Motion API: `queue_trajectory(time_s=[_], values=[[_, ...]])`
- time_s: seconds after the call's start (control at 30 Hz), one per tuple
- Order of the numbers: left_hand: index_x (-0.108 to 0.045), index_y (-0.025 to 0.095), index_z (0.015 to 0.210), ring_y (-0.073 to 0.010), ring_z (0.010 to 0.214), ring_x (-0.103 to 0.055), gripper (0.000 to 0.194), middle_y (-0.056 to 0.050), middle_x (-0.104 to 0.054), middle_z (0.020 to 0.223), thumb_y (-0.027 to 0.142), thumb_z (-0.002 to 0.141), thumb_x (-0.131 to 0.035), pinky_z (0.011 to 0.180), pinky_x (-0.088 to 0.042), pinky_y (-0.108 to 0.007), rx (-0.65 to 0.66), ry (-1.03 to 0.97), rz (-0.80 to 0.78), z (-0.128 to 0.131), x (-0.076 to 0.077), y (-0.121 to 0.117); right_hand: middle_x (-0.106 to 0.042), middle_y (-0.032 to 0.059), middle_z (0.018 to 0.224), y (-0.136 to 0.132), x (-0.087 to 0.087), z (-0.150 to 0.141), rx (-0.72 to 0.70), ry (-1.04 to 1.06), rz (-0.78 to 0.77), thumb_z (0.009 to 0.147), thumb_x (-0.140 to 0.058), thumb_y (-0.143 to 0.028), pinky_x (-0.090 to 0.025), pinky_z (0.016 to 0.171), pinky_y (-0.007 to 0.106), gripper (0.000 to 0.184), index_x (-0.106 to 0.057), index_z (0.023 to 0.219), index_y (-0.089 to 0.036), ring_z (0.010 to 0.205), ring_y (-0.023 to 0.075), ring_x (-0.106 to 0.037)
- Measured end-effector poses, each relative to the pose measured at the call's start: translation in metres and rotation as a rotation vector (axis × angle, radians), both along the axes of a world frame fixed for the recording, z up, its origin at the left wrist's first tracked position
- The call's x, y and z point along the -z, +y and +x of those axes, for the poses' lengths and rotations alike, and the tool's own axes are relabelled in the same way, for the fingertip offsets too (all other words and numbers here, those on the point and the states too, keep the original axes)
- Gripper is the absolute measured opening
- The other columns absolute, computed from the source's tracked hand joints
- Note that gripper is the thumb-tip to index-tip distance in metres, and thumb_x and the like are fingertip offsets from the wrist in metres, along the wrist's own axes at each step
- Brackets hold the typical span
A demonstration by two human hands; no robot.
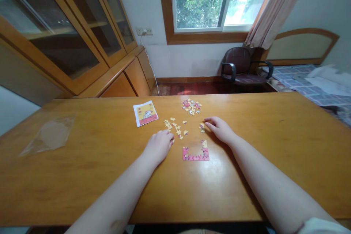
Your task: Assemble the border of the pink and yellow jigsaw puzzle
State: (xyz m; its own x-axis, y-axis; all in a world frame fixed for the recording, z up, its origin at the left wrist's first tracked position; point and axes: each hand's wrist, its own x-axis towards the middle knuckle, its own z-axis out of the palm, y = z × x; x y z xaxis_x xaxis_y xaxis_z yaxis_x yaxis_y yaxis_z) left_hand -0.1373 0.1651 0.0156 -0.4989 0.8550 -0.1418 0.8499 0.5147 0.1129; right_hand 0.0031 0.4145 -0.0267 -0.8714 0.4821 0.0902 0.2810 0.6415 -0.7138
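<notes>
On the wooden table lies a partly joined jigsaw puzzle [195, 158], its pink bottom row and lower sides forming a U shape. My left hand [160, 145] rests left of it with fingers curled down; a puzzle piece [172, 140] shows at its fingertips. Beyond the puzzle's right side, my right hand [221, 128] has thumb and index finger close together at a small puzzle piece, beside a few yellow pieces [202, 128]. Loose yellow puzzle pieces [178, 131] spread between the hands. Farther back is a pile of mixed pieces [192, 106].
A printed reference picture [146, 113] lies at the back, left of the pieces. A clear plastic bag [52, 133] is on the left of the table [104, 175]. Past the far edge stand a glass-door cabinet [109, 58], an armchair [240, 65] and a bed [298, 76].
</notes>
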Motion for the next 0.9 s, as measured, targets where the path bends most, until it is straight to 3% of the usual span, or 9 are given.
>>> queue_trajectory(time_s=[0.2, 0.33, 0.4, 0.5, 0.6, 0.7, 0.8, 0.9], values=[[-0.061, 0.018, 0.091, -0.0255, 0.099, -0.056, 0.010, -0.009, -0.063, 0.101, 0.022, 0.084, -0.055, 0.082, -0.042, -0.035, -0.061, -0.024, -0.014, 0.002, 0.002, -0.001, -0.066, 0.0100, 0.109, 0.000, 0.000, 0.000, -0.002, -0.006, 0.009, 0.088, -0.053, -0.036, -0.044, 0.092, 0.036, 0.028, -0.064, 0.106, -0.018, 0.102, 0.0225, -0.060], [-0.061, 0.019, 0.086, -0.0232, 0.087, -0.060, 0.008, -0.006, -0.066, 0.090, 0.017, 0.082, -0.054, 0.076, -0.044, -0.033, -0.035, -0.123, -0.038, 0.006, -0.007, 0.002, -0.066, 0.0098, 0.108, 0.000, 0.000, -0.001, -0.019, 0.002, 0.013, 0.088, -0.054, -0.037, -0.044, 0.090, 0.035, 0.028, -0.065, 0.105, -0.018, 0.101, 0.0223, -0.060], [-0.063, 0.021, 0.084, -0.0209, 0.081, -0.062, 0.011, -0.004, -0.068, 0.086, 0.017, 0.082, -0.052, 0.072, -0.045, -0.031, -0.032, -0.226, 0.020, 0.008, -0.014, 0.012, -0.067, 0.0096, 0.107, -0.001, 0.000, -0.001, -0.021, 0.008, 0.013, 0.087, -0.054, -0.037, -0.044, 0.088, 0.035, 0.028, -0.065, 0.105, -0.018, 0.098, 0.0217, -0.060], [-0.066, 0.020, 0.084, -0.0186, 0.086, -0.063, 0.014, -0.003, -0.070, 0.090, 0.015, 0.080, -0.054, 0.077, -0.047, -0.029, -0.021, -0.403, 0.258, 0.011, -0.018, 0.040, -0.067, 0.0081, 0.099, -0.003, -0.001, 0.000, 0.006, 0.021, 0.015, 0.086, -0.055, -0.037, -0.046, 0.081, 0.033, 0.029, -0.065, 0.105, -0.017, 0.086, 0.0195, -0.060], [-0.067, 0.018, 0.090, -0.0151, 0.075, -0.064, 0.017, -0.003, -0.070, 0.084, 0.015, 0.081, -0.053, 0.074, -0.051, -0.028, -0.158, -0.626, 0.509, 0.015, -0.006, 0.070, -0.067, 0.0053, 0.088, -0.007, -0.006, 0.003, 0.009, 0.053, 0.018, 0.084, -0.056, -0.039, -0.046, 0.071, 0.031, 0.030, -0.067, 0.102, -0.018, 0.071, 0.0164, -0.057], [-0.066, 0.016, 0.096, -0.0137, 0.082, -0.065, 0.021, -0.005, -0.070, 0.091, 0.009, 0.080, -0.054, 0.077, -0.054, -0.027, -0.247, -0.820, 0.718, 0.018, 0.017, 0.087, -0.066, 0.0043, 0.085, -0.011, -0.012, 0.007, -0.064, 0.099, 0.049, 0.082, -0.059, -0.038, -0.046, 0.070, 0.030, 0.025, -0.068, 0.096, -0.019, 0.071, 0.0160, -0.057], [-0.065, 0.014, 0.099, -0.0130, 0.083, -0.065, 0.024, -0.006, -0.069, 0.090, 0.005, 0.078, -0.057, 0.080, -0.054, -0.027, -0.286, -0.940, 0.800, 0.019, 0.035, 0.090, -0.067, 0.0048, 0.087, -0.013, -0.015, 0.008, -0.140, 0.145, 0.090, 0.081, -0.062, -0.034, -0.046, 0.072, 0.030, 0.020, -0.068, 0.093, -0.020, 0.076, 0.0165, -0.058], [-0.065, 0.015, 0.100, -0.0116, 0.078, -0.065, 0.025, -0.005, -0.068, 0.090, 0.006, 0.077, -0.060, 0.079, -0.054, -0.027, -0.283, -0.961, 0.814, 0.019, 0.041, 0.088, -0.067, 0.0050, 0.088, -0.015, -0.014, 0.008, -0.190, 0.168, 0.118, 0.081, -0.063, -0.031, -0.047, 0.074, 0.029, 0.018, -0.067, 0.095, -0.020, 0.079, 0.0167, -0.060]])
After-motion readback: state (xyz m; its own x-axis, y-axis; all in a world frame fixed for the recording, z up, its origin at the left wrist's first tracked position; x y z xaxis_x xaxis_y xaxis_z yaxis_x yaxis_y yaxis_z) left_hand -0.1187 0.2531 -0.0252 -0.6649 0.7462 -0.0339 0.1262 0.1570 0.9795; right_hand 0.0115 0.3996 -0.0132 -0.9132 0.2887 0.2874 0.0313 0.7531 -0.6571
